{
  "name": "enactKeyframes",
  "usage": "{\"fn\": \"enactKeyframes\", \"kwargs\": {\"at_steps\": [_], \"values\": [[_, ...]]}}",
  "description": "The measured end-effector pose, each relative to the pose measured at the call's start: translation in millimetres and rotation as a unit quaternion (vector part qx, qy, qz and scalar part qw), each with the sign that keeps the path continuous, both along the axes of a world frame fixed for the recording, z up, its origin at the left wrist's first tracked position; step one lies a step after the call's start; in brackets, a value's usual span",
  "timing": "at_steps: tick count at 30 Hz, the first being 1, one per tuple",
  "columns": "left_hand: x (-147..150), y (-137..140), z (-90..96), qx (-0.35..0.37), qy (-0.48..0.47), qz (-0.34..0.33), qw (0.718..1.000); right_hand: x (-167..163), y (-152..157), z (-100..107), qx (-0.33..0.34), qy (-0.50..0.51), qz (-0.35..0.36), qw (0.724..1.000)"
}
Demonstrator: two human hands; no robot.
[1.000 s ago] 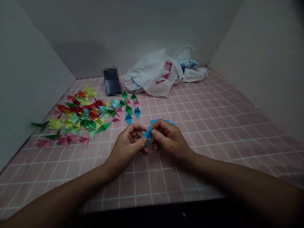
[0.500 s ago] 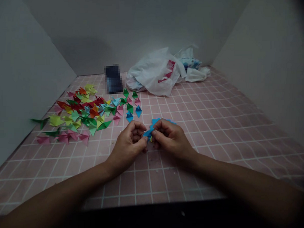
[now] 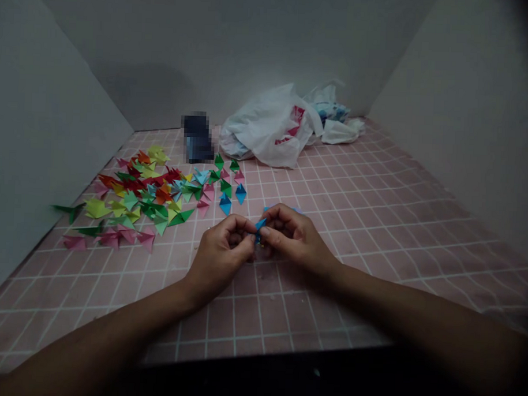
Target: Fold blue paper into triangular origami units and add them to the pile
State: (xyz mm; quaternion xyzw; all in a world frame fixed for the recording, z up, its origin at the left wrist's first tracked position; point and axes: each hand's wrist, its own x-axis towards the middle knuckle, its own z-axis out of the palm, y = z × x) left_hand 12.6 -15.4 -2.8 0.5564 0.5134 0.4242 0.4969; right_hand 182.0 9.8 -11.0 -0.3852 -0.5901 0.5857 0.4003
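Between my fingertips, near the middle of the view, is a small piece of folded blue paper (image 3: 260,224). My left hand (image 3: 228,243) pinches its left side with thumb and forefinger. From the right, my right hand (image 3: 295,236) pinches the same piece, its other fingers curled under. Much of the paper is hidden by my fingers. Behind my right hand, a bit of more blue paper (image 3: 298,211) shows on the table. Two blue folded paper pieces (image 3: 225,203) lie just beyond my left hand.
Many coloured folded paper shapes (image 3: 147,199) are spread over the left of the pink checked tablecloth (image 3: 384,237). A pixelated dark object (image 3: 198,139) is at the back, beside a white plastic bag (image 3: 270,126) with red print. Further right lies another crumpled bag (image 3: 331,111).
The blue paper in my fingers has turned and shows as a smaller, upward-pointing shape. My fingertips have shifted slightly and sit closer together; less of the blue paper behind my right hand shows.
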Motion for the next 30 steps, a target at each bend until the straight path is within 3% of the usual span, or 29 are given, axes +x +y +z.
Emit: {"fn": "enactKeyframes", "kwargs": {"at_steps": [4, 11, 17, 30], "values": [[1, 0, -0.7, -0.002, 0.024, -0.02, 0.999, 0, 1, -2, 0.051, -0.054, -0.031, 0.997], [-1, 1, -0.4, -0.011, -0.009, -0.038, 0.999, 2, -3, 5, 0.055, -0.07, -0.057, 0.994], [-1, 4, -0.9, 0.007, -0.038, -0.004, 0.999, 0, -1, 1, 0.017, -0.016, -0.046, 0.999], [2, 3, -2.4, 0.034, -0.042, 0.021, 0.998, -3, -9, -5, 0.073, -0.063, -0.069, 0.993]]}}
